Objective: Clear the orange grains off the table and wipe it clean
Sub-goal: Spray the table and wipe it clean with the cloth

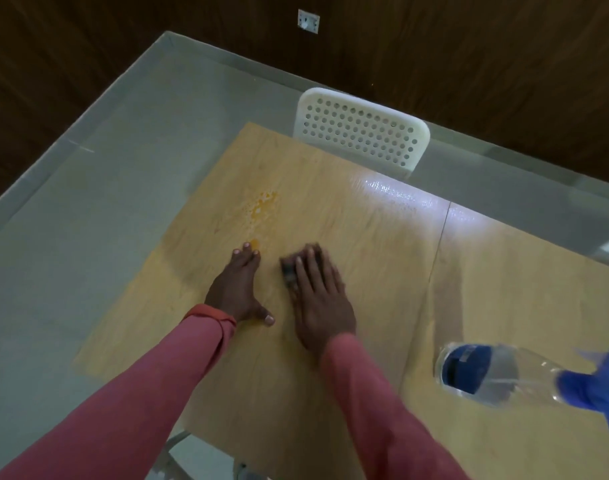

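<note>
A patch of orange grains (263, 204) lies on the light wooden table (365, 237), toward its far left part, with a small orange bit (254, 242) just beyond my left fingertips. My left hand (239, 289) rests flat on the table, fingers straight, thumb spread. To its right, my right hand (318, 296) presses flat on a dark cloth or sponge (289, 270), which shows blurred under the fingers. Both sleeves are pink.
A clear plastic bottle (493, 372) with a blue label lies on its side at the near right, beside a blue cloth (597, 386). A white perforated chair (360, 133) stands at the table's far edge. Grey floor lies to the left.
</note>
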`<state>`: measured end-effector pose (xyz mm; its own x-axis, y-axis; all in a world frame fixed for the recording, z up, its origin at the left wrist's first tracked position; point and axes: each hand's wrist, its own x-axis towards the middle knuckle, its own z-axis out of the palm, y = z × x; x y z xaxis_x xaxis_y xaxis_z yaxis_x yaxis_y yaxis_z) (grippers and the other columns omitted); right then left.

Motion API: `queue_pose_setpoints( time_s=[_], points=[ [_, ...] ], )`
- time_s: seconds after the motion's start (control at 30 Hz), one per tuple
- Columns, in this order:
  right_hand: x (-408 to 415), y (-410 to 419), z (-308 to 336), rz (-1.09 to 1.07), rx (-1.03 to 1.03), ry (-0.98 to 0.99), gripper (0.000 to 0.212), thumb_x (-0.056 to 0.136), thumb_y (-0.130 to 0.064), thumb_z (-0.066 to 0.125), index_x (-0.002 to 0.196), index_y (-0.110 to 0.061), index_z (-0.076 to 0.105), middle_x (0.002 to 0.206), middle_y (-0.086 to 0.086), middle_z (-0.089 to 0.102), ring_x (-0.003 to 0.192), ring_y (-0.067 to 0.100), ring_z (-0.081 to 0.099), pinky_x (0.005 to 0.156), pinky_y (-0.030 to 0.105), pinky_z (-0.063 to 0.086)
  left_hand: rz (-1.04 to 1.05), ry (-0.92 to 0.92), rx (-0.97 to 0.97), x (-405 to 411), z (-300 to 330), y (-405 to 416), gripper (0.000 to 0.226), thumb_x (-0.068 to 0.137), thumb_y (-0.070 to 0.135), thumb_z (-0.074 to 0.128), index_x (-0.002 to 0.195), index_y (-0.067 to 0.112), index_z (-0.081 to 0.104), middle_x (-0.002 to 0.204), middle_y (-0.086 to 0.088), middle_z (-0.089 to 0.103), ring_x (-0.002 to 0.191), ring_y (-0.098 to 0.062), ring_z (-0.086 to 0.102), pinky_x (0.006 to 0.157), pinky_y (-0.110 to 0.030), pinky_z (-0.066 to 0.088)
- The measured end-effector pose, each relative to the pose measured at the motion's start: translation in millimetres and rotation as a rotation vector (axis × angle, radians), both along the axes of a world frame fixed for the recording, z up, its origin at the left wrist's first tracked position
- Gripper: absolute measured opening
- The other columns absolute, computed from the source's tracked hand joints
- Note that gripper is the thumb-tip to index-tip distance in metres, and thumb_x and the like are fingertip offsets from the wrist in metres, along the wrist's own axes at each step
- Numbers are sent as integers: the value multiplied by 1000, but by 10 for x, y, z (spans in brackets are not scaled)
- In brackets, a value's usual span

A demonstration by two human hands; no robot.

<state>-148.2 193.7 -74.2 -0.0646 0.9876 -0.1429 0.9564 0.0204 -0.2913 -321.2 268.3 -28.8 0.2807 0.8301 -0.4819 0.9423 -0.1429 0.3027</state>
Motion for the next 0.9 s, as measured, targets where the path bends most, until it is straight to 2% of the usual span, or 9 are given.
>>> queue_pose_setpoints(
  time_s=[0.1,0.23,0.3,0.4,0.57,0.63,0.7,0.8,0.9],
  points=[
    [514,-393,-110,-250,-23,-100,63,104,-39,12,160,-10,13,167,15,-1,154,31,-10,125,46,4,3,-3,-14,-3,6,2,140,50,48,91,155,15,5,162,1,-10,150,-18,-5,119,-35,21],
    [1382,616,31,-643,-83,-91,67,103,-42,11,160,-8,7,167,17,-6,154,34,-9,125,46,-1,-7,5,-19,-2,-3,9,141,50,50,90,155,16,3,162,1,-12,149,-19,-6,119,-37,21],
    [1528,1256,28,-642,-42,-80,65,104,-42,13,160,-12,5,167,15,-6,154,34,-9,125,49,3,-1,0,-14,-2,-22,10,141,50,49,91,155,16,3,162,1,-11,149,-19,-6,119,-37,21],
    [1054,1712,-28,-429,37,-121,62,104,-40,10,160,-14,3,168,13,-4,154,32,-9,125,51,7,3,-5,-14,-9,-47,20,140,50,48,91,155,17,4,162,2,-11,149,-18,-6,119,-37,21],
    [84,525,32,77,-4,-34,62,107,-43,16,161,-15,8,168,8,-5,154,27,-15,126,43,-1,-6,-17,5,-34,-27,19,140,49,50,91,155,16,7,162,0,-8,150,-18,-3,119,-35,20],
    [236,-126,-28,1,30,-21,61,106,-41,22,160,-12,17,168,10,3,155,27,-8,126,44,6,2,-23,-4,-31,-25,9,140,49,49,91,155,17,6,162,1,-9,150,-17,-4,119,-34,20],
    [643,-288,-72,-223,14,-81,62,105,-39,22,159,-8,19,167,14,4,155,30,-4,125,46,11,13,-31,-5,-32,-31,2,140,49,49,91,155,16,6,162,2,-9,150,-17,-4,118,-33,19],
    [1191,337,20,-520,-73,-111,65,104,-42,17,160,-8,10,167,16,-4,154,34,-8,125,46,3,9,-24,-5,-25,-38,15,140,49,48,91,155,16,6,162,2,-9,150,-17,-4,118,-34,19],
    [1292,1203,59,-513,-51,-85,65,105,-41,18,161,-11,3,167,14,-10,153,35,-12,125,49,1,10,-14,-8,-23,-49,21,140,49,48,91,155,16,6,162,2,-9,150,-18,-5,119,-36,20]
  ],
)
